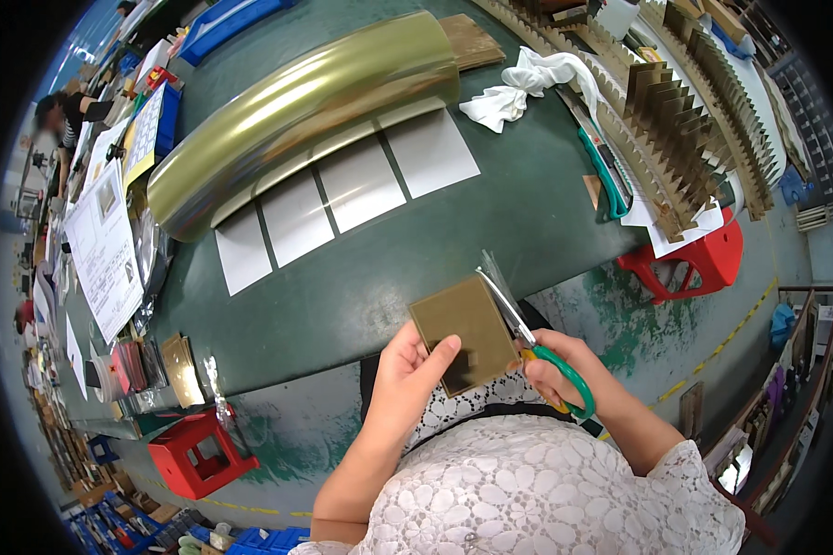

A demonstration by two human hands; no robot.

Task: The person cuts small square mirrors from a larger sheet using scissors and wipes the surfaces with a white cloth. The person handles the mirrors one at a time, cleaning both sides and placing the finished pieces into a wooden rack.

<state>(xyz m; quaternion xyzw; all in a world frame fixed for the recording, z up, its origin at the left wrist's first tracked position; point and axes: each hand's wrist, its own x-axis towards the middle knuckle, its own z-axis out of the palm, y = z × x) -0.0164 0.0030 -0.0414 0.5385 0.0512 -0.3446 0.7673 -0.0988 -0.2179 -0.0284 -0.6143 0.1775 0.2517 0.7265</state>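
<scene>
My left hand (409,372) grips a square, glossy brown-gold panel (472,324) by its lower left side, the thumb lying flat across its face. In my right hand (565,356) is a pair of scissors (574,387) with green and yellow handles. The scissors' blades run along the panel's right edge, tips pointing away from me. A thin clear strip of film (494,270) sticks up beside the tips. Whether the blades touch the panel I cannot tell. Both hands are over the near edge of the green table (361,305).
A large roll of gold film (315,106) lies across the table, with white rectangular sheets (366,190) in front. To the right are a white cloth (532,79), a teal utility knife (604,176) and racks of upright brown plates (676,120). Red stools (199,458) stand by the table.
</scene>
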